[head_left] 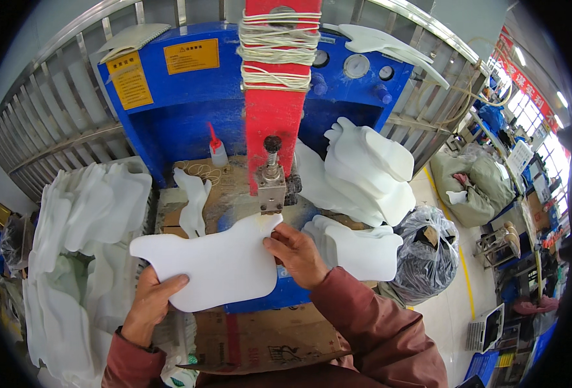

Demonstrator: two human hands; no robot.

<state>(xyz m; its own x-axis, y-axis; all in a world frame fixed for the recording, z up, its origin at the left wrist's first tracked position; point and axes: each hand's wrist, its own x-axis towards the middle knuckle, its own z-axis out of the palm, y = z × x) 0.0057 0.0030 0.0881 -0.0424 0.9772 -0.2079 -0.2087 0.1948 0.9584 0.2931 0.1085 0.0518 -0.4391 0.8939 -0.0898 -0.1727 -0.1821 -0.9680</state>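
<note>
A white, curved, flat foam-like piece [218,265] is held level in front of me by both hands. My left hand [151,299] grips its lower left edge, thumb on top and fingers underneath. At its upper right corner, my right hand [294,253] pinches the edge. That corner sits right under the metal head [272,184] of a machine with a red upright arm [274,116]; whether the head touches it I cannot tell. Cream cord is wound round the red arm. Behind stands the machine's blue body [215,90] with gauges.
Similar white pieces lie in a large pile [98,207] at left and in stacks [370,168] at right. A red-tipped squeeze bottle [218,154] stands behind the work. Cardboard [266,339] lies near my lap. A clear bag [428,258] of dark material sits on the floor at right.
</note>
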